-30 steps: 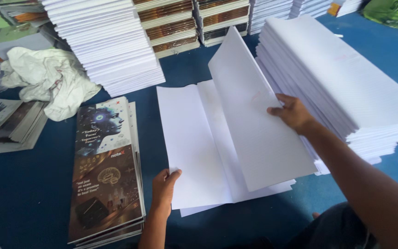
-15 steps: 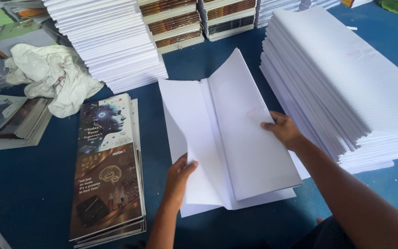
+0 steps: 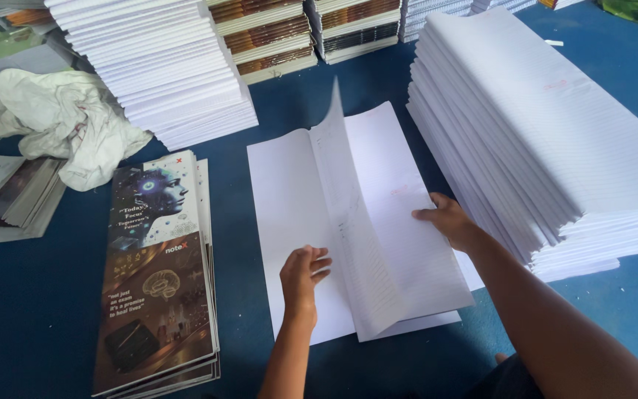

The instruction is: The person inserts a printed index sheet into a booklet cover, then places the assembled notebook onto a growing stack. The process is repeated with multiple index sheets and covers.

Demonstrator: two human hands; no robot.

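Nearest you, your left hand [image 3: 303, 275] sits on the left half of the white folded sheets [image 3: 297, 214], fingers loosely curled, pressing flat w/ no grip on anything. Your right hand [image 3: 448, 222] lies just right of it, fingers spread on the raised right leaf, holding that leaf partway over; the leaf's top corner stands up at the fold while its lower edge hangs over the sheets' near edge. The sheets lie mid-table on the blue surface [image 3: 31, 295], near edge close to you. Left of them, a narrow blue strip, then the stack of printed covers [image 3: 153, 273], long side parallel to the sheets, not touching. Bare blue room runs along the near-left corner and btwn covers and sheets. To the right, the tall pile of white ruled paper [image 3: 555, 133] comes v. close to the sheets' right edge; your right forearm crosses its near corner. Further left, a crumpled white cloth [image 3: 60, 125] touches the covers' top corner. Beyond, another white paper stack [image 3: 164, 66] and brown-edged bundles [image 3: 267, 33] line the far side, w/ a blue gap before the sheets' top edge.
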